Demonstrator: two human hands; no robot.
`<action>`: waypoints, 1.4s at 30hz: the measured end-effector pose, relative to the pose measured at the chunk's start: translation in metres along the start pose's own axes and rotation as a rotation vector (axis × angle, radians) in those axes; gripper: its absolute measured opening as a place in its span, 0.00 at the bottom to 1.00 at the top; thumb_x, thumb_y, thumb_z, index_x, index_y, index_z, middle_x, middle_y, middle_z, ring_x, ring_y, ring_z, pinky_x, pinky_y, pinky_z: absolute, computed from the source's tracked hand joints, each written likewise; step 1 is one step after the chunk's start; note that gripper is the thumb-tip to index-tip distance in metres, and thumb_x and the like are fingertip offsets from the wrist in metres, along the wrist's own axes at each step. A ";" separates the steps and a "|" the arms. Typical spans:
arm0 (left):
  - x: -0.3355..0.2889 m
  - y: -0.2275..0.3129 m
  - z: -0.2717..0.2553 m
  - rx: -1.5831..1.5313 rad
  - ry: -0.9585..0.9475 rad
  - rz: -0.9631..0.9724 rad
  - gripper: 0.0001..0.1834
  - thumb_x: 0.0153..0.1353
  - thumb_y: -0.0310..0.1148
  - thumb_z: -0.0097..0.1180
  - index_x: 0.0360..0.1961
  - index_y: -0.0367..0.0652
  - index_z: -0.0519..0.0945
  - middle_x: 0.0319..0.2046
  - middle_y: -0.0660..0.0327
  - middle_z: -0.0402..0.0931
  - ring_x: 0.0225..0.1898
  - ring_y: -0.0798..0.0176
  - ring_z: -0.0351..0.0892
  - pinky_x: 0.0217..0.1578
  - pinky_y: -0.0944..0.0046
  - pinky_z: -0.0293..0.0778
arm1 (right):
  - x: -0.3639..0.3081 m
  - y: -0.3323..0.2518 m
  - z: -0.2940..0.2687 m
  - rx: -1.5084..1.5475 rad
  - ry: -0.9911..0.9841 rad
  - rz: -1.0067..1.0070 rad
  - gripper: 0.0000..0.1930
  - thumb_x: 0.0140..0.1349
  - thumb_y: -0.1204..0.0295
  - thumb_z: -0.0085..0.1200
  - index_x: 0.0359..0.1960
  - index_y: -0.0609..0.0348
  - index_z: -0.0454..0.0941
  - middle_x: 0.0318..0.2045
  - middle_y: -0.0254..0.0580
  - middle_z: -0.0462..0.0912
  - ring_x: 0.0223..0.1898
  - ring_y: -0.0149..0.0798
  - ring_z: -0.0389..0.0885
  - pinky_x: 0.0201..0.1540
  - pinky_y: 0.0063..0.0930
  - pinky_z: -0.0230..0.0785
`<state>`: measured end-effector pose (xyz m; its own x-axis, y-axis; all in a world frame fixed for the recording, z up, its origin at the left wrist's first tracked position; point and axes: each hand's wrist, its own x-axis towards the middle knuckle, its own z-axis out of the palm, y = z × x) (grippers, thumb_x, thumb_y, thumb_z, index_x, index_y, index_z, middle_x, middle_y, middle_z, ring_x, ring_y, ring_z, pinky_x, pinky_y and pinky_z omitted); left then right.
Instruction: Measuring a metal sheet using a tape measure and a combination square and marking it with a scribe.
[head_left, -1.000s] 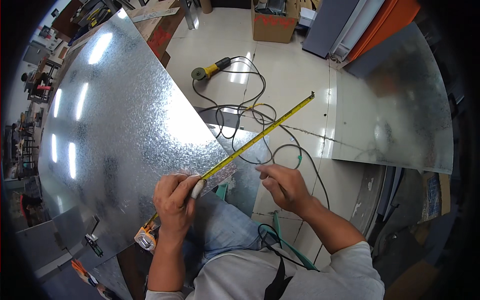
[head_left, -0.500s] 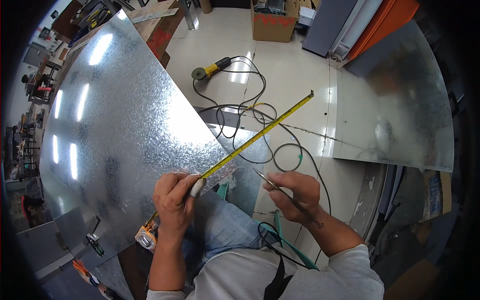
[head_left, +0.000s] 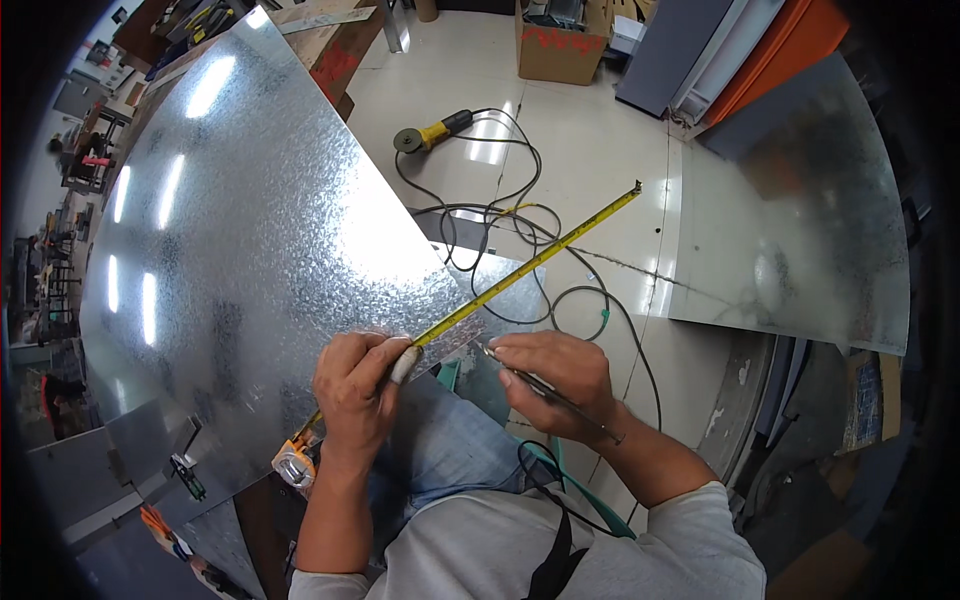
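Observation:
My left hand (head_left: 352, 385) is closed on the yellow blade of a tape measure (head_left: 530, 265), at the near edge of a large shiny metal sheet (head_left: 250, 230). Its thumb appears to have a white wrap. From there the blade runs up and to the right past the sheet's edge, its hooked end out over the floor. The orange tape case (head_left: 294, 465) hangs beside my left wrist. Between the fingers of my right hand (head_left: 565, 370) is a thin, dark, pointed metal rod (head_left: 572, 403), tip toward the sheet's corner; whether it touches the sheet I cannot tell.
An angle grinder (head_left: 432, 132) lies on the tiled floor, its black cable (head_left: 610, 288) looped beneath the tape. A second metal sheet (head_left: 790, 230) stands at the right. At the back are a cardboard box (head_left: 560, 62) and a workbench (head_left: 335, 60) under the sheet's far corner.
My right hand has moved left with the pointed rod, closer to the sheet's corner and the tape. My left hand keeps its hold on the blade. The whole view has shifted slightly.

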<state>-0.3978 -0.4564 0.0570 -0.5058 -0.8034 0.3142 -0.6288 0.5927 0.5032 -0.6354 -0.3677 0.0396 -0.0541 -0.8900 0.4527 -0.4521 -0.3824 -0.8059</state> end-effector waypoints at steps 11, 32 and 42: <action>0.001 0.000 -0.001 0.006 0.000 0.007 0.09 0.55 0.27 0.72 0.38 0.43 0.88 0.32 0.58 0.81 0.35 0.54 0.80 0.37 0.57 0.73 | 0.008 0.005 0.010 -0.033 0.032 0.037 0.10 0.56 0.81 0.61 0.40 0.69 0.83 0.41 0.56 0.89 0.42 0.49 0.91 0.47 0.36 0.84; 0.002 0.000 0.000 -0.009 0.009 0.024 0.10 0.54 0.26 0.72 0.38 0.43 0.88 0.30 0.58 0.80 0.34 0.54 0.80 0.35 0.57 0.73 | 0.012 0.006 0.014 -0.109 0.014 -0.001 0.10 0.55 0.81 0.62 0.40 0.67 0.82 0.40 0.55 0.89 0.39 0.49 0.91 0.43 0.35 0.84; 0.001 -0.001 0.000 0.005 -0.004 0.020 0.10 0.54 0.26 0.72 0.38 0.42 0.88 0.32 0.58 0.83 0.35 0.54 0.81 0.37 0.57 0.74 | 0.013 0.006 0.013 -0.133 -0.002 -0.009 0.10 0.55 0.81 0.63 0.40 0.66 0.83 0.40 0.52 0.89 0.39 0.47 0.91 0.43 0.34 0.84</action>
<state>-0.3976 -0.4580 0.0566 -0.5204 -0.7913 0.3210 -0.6219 0.6088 0.4925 -0.6267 -0.3852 0.0360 -0.0476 -0.8871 0.4590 -0.5666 -0.3545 -0.7439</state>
